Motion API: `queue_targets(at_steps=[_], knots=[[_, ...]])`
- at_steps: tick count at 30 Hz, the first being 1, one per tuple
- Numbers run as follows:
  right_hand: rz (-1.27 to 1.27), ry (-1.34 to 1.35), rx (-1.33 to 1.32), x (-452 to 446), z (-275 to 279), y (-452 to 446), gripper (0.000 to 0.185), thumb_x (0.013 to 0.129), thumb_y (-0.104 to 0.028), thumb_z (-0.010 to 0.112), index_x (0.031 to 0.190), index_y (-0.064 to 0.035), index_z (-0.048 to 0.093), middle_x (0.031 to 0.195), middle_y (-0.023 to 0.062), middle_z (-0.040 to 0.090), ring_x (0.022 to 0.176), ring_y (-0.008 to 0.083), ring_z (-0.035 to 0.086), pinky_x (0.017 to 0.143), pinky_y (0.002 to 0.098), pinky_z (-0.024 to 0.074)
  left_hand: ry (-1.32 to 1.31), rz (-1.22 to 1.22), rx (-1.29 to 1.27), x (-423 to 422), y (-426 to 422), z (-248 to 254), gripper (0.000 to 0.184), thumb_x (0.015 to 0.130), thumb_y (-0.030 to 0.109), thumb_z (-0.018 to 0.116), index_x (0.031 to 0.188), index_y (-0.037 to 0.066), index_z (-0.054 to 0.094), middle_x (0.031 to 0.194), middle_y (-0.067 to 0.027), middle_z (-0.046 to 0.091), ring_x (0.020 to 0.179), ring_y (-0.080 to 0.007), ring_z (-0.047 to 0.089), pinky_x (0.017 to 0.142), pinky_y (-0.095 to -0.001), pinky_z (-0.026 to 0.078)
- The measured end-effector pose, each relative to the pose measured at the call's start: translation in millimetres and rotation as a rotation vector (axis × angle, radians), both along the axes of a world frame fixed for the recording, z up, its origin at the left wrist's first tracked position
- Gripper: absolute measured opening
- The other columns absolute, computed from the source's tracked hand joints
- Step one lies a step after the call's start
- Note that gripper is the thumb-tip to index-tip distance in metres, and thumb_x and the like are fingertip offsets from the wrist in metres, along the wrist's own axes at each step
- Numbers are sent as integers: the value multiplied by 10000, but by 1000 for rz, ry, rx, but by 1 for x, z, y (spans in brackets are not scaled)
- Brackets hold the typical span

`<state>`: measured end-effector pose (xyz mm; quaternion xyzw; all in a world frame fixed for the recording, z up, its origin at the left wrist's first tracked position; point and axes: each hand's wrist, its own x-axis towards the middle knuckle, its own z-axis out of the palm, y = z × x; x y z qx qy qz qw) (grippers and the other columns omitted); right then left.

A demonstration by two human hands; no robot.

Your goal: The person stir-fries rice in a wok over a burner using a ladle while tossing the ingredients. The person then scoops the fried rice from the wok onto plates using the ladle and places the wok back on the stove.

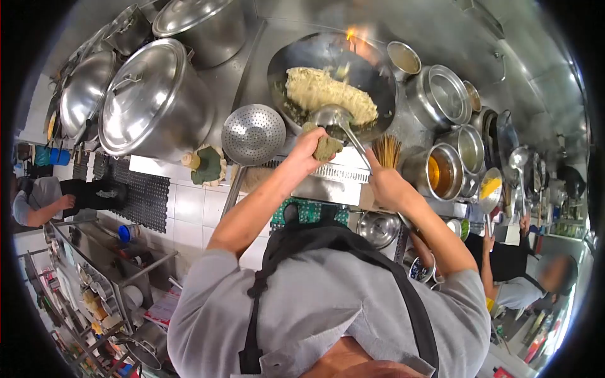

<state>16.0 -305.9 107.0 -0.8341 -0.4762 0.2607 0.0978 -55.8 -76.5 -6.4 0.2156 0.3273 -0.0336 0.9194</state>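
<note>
A dark wok (277,72) sits on the stove, with a flame at its far rim and a pale yellow mass of food (328,91) inside. My left hand (307,150) grips a greenish-brown cloth (328,146) at the wok's near edge. In my right hand (386,183) is the handle of a metal ladle (332,116); the ladle's bowl lies against the near side of the food. A perforated strainer (253,134) rests just left of my left hand. Beside my right hand stands a bamboo brush (386,151).
Large lidded pots (148,94) stand on the left. Metal containers, one with orange liquid (441,171), line the right side. A co-worker (513,277) at the far right holds a ladle with yellow food (490,189). Another person (44,198) stands at the far left.
</note>
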Motion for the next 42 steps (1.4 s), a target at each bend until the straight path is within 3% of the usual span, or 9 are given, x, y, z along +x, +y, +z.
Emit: queue_targets(at_steps=[4,10,15,22,27,33,37,39,42], knots=[[-90,-13,31,22,-21,27,699,868,8,477,1478,174,178,800,371,617,821,508,636,806,523,497,-20,20,41,11,-6,-26,127,865,103,597,954,13,595,880,-158,672,741,-284,699,579,-392,595],[-176,-220,-46,24,-77,32,844,802,68,471,1523,129,36,931,362,627,893,501,641,839,517,506,-79,81,52,-81,-42,-97,448,906,102,529,1344,9,492,1122,-198,663,897,-318,707,733,-488,625],[19,-120,-171,8,-20,13,837,791,52,494,1523,122,94,915,352,638,847,479,654,786,523,522,-74,95,47,-11,-24,-28,140,877,162,610,952,45,590,953,-144,682,809,-285,700,637,-445,587],[-214,-293,4,35,-84,41,765,856,32,461,1528,100,102,1005,351,615,844,484,661,779,539,543,-91,68,144,-72,-42,-78,383,892,4,518,1272,-31,542,1090,-189,679,886,-291,722,728,-436,637],[38,-205,-188,2,-20,25,810,803,50,525,1511,125,138,887,329,659,841,471,669,787,524,546,-59,66,3,-26,-24,-15,104,877,149,581,922,55,589,834,-115,659,743,-261,676,592,-421,565],[-185,-336,31,46,-80,62,783,831,29,513,1522,99,151,967,349,637,836,477,670,746,504,559,-135,81,162,-40,-37,-102,326,886,96,572,1207,37,561,1095,-165,665,925,-300,695,748,-494,614],[-109,-176,-133,21,-58,30,816,829,41,503,1536,95,99,979,358,631,866,476,668,794,536,541,-335,73,540,-74,-49,-53,363,885,81,564,1244,31,547,1139,-166,657,963,-287,697,751,-461,618],[-7,-128,-187,0,-31,13,827,811,61,508,1530,111,103,955,358,640,876,469,668,808,523,537,-43,24,13,-41,-29,-26,220,877,134,593,1084,58,592,1007,-139,668,839,-282,697,643,-445,590],[-26,-184,-119,19,-30,27,783,823,51,502,1518,118,147,935,341,645,877,459,667,806,508,538,-120,-11,34,15,-11,-61,218,895,173,610,1073,49,589,1012,-145,674,843,-289,706,641,-467,591]])
